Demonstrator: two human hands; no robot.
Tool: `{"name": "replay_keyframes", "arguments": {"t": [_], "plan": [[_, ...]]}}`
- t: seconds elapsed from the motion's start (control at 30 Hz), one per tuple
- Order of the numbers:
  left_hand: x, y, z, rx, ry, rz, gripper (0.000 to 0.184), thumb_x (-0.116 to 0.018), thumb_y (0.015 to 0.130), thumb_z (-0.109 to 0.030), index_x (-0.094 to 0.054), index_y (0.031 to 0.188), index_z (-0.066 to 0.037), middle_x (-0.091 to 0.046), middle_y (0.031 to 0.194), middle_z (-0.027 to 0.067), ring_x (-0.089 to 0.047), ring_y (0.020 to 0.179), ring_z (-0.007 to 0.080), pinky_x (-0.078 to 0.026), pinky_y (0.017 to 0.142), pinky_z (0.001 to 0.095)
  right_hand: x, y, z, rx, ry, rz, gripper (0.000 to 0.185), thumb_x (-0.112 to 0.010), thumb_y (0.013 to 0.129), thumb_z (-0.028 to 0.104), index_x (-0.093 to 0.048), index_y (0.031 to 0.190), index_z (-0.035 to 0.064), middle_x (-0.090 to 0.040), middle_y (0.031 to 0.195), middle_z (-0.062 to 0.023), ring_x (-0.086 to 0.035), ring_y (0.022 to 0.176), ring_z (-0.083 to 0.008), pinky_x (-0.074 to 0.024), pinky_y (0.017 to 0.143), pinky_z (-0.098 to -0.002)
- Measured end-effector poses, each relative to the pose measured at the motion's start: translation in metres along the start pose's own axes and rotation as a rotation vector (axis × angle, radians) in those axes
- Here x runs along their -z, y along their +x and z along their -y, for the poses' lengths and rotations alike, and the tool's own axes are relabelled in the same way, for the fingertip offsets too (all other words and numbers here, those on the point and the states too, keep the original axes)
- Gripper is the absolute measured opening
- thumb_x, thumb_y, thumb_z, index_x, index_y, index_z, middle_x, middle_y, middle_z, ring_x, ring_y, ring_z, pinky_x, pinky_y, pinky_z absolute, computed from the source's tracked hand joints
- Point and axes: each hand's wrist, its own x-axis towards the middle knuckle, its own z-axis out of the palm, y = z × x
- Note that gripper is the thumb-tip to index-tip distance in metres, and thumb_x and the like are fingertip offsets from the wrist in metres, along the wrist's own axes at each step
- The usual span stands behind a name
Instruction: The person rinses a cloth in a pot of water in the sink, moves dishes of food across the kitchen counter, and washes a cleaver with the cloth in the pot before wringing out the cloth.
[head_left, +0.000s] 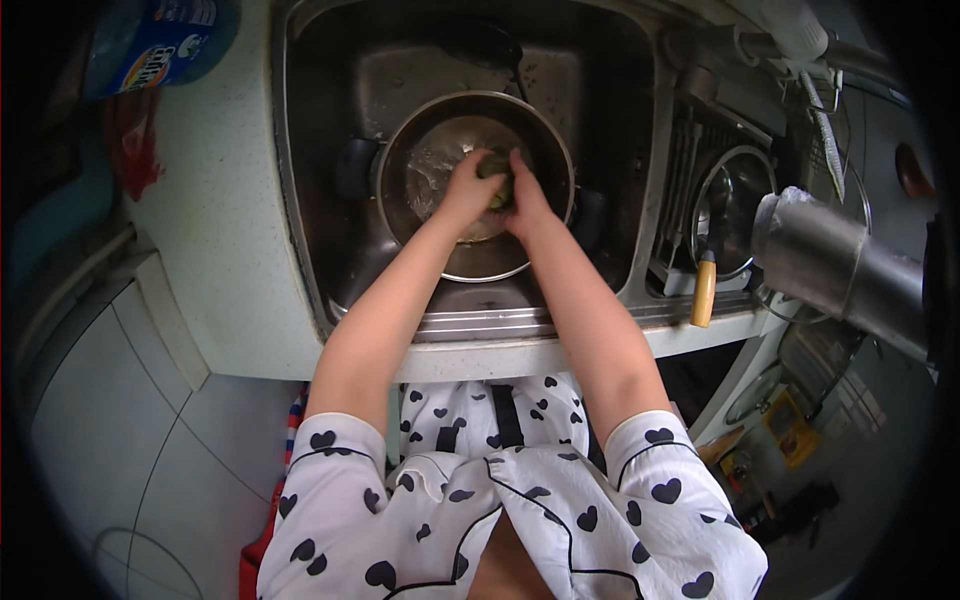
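Note:
Inside the steel sink (325,200) stands a round metal pot (395,215) with dark side handles and water in it. Both my hands are over the pot, close to the water. My left hand (468,192) is closed around one side of a dark green, rounded thing (495,170); its kind cannot be made out, though it looks like a vegetable. Against the other side of the same thing presses my right hand (526,195). My fingers cover much of it.
A black ladle-like utensil (485,45) lies behind the pot. Right of the sink are a rack with a glass lid (735,210), a wooden handle (704,290) and a metal pipe (830,245). A large labelled plastic bottle (165,45) stands on the left counter (230,180).

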Motion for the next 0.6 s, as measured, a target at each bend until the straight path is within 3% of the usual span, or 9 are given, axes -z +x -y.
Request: {"name": "replay_keyframes", "arguments": {"t": [0.07,0.1,0.17,0.27,0.3,0.4,0.47,0.53,0.6], "plan": [[0.0,-0.031,-0.055,-0.153,0.161,0.156,0.035,-0.067,0.074,-0.013,-0.056,0.105,-0.002,-0.061,0.092,0.013,-0.058,0.09,0.0182,-0.046,0.078,0.0294,0.021,0.023,0.005,-0.162,0.201,0.263,0.039,-0.049,0.091,0.033,-0.053,0.115,0.0031,-0.062,0.095,-0.0098,-0.061,0.087,-0.025,-0.0489,0.082,-0.0413],[-0.004,-0.043,-0.065,-0.204,0.197,0.171,0.035,-0.069,0.074,-0.016,-0.056,0.103,-0.001,-0.062,0.092,0.0112,-0.058,0.089,0.0164,-0.046,0.076,0.0292,0.031,0.025,-0.001,0.029,0.076,0.338,0.037,-0.054,0.088,0.033,-0.056,0.11,0.0038,-0.062,0.094,-0.0086,-0.061,0.085,-0.023,-0.0494,0.08,-0.0379],[-0.007,-0.063,-0.081,-0.334,0.324,0.172,0.033,-0.069,0.075,-0.023,-0.057,0.097,-0.001,-0.061,0.089,0.0142,-0.059,0.082,0.0263,-0.046,0.073,0.0332,0.043,0.026,-0.003,0.307,-0.251,0.459,0.035,-0.063,0.083,0.034,-0.059,0.103,0.0047,-0.062,0.092,-0.0078,-0.061,0.082,-0.0215,-0.0492,0.077,-0.0333],[-0.006,-0.075,-0.093,-0.413,0.52,0.134,0.028,-0.065,0.078,-0.029,-0.058,0.089,-0.004,-0.061,0.087,0.0155,-0.058,0.08,0.0361,-0.047,0.069,0.0398,-0.004,-0.01,0.002,0.012,0.111,0.27,0.044,-0.062,0.083,0.042,-0.057,0.104,0.0037,-0.062,0.092,-0.0097,-0.06,0.081,-0.0212,-0.0484,0.076,-0.033],[-0.005,-0.075,-0.093,-0.401,0.563,0.127,0.027,-0.063,0.079,-0.03,-0.059,0.088,-0.005,-0.062,0.086,0.0155,-0.058,0.081,0.0388,-0.047,0.069,0.0421,-0.019,-0.031,0.012,0.017,-0.122,0.05,0.048,-0.057,0.086,0.047,-0.055,0.106,0.0036,-0.06,0.094,-0.0115,-0.059,0.082,-0.023,-0.0483,0.073,-0.0364],[0.001,-0.061,-0.089,-0.319,0.687,-0.013,0.031,-0.055,0.083,-0.037,-0.06,0.086,-0.007,-0.062,0.084,0.0145,-0.059,0.079,0.0381,-0.047,0.067,0.043,-0.008,-0.017,-0.001,-0.038,0.083,0.038,0.045,-0.051,0.089,0.045,-0.054,0.106,0.0038,-0.06,0.097,-0.0123,-0.059,0.084,-0.0261,-0.0486,0.073,-0.0394],[0.007,-0.04,-0.086,-0.122,0.701,-0.102,0.033,-0.053,0.085,-0.039,-0.062,0.089,-0.007,-0.062,0.084,0.0157,-0.06,0.079,0.0368,-0.048,0.068,0.0439,-0.013,-0.026,-0.01,0.078,0.122,0.058,0.044,-0.045,0.093,0.039,-0.051,0.111,-0.0001,-0.059,0.1,-0.0138,-0.059,0.087,-0.0274,-0.0489,0.075,-0.0405],[0.011,-0.033,-0.075,-0.266,0.728,-0.172,0.031,-0.054,0.085,-0.038,-0.062,0.091,-0.008,-0.061,0.094,0.0154,-0.059,0.086,0.0352,-0.048,0.07,0.0421,-0.012,-0.029,-0.006,0.113,0.016,-0.071,0.045,-0.044,0.094,0.038,-0.05,0.113,-0.0023,-0.059,0.102,-0.0146,-0.06,0.09,-0.0267,-0.0488,0.077,-0.0399],[0.018,-0.021,-0.067,-0.198,0.824,-0.185,0.03,-0.054,0.085,-0.036,-0.062,0.097,-0.009,-0.057,0.107,0.0146,-0.054,0.1,0.0335,-0.048,0.075,0.0423,-0.004,-0.029,0.001,0.3,-0.202,-0.121,0.041,-0.046,0.093,0.033,-0.048,0.117,-0.0005,-0.057,0.107,-0.0135,-0.057,0.097,-0.0254,-0.0457,0.083,-0.0381]]}}
